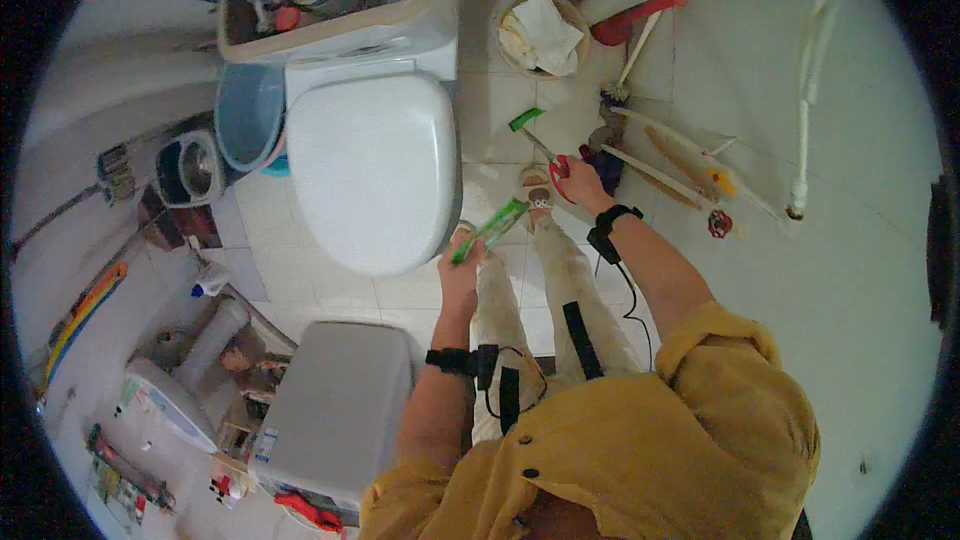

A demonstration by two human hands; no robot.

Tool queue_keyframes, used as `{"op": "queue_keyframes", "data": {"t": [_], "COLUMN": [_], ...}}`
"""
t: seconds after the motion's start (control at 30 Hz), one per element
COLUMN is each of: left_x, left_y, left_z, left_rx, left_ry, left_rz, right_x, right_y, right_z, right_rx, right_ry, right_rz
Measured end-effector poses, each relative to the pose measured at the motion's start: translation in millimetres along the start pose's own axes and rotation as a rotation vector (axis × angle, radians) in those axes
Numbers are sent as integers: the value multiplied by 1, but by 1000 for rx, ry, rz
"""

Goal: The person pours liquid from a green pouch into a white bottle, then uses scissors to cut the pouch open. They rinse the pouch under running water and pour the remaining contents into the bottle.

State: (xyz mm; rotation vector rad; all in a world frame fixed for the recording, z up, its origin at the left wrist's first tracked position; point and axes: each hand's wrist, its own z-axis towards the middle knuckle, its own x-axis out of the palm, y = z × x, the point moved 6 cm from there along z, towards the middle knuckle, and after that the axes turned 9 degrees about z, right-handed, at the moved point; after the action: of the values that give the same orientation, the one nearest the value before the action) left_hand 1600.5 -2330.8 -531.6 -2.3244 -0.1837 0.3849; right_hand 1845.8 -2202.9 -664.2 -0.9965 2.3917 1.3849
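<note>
My left hand (457, 268) holds a narrow green plastic packet (493, 228), tilted up and to the right. Red-handled scissors (560, 178) are in my right hand (587, 184), their blades pointing up and left, away from my body. A short green strip (526, 119) shows at the blade tips; whether the blades grip it or it is apart from them, I cannot tell. The packet and the scissors are apart from each other. Beneath both hands are my slippered feet (538, 199) on the tiled floor (491, 191).
A white toilet with its lid (375, 172) down stands at left, its cistern (435, 7) uncovered. Beyond my hands is a waste bin (501, 52) holding crumpled paper. A toilet brush (637, 52) leans at the right wall. Behind my left arm sits a grey lidded box (337, 397).
</note>
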Motion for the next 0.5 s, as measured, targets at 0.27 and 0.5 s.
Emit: {"op": "queue_keyframes", "data": {"t": [0.27, 0.5], "left_x": [32, 24], "left_y": [129, 175], "left_z": [27, 29], "left_rx": [-394, -453], "left_ry": [61, 110], "left_rz": [-296, -212], "right_x": [55, 99], "right_y": [-84, -128], "right_z": [90, 172], "right_rx": [-12, -251], "right_ry": [110, 42], "right_rz": [-190, -273]}}
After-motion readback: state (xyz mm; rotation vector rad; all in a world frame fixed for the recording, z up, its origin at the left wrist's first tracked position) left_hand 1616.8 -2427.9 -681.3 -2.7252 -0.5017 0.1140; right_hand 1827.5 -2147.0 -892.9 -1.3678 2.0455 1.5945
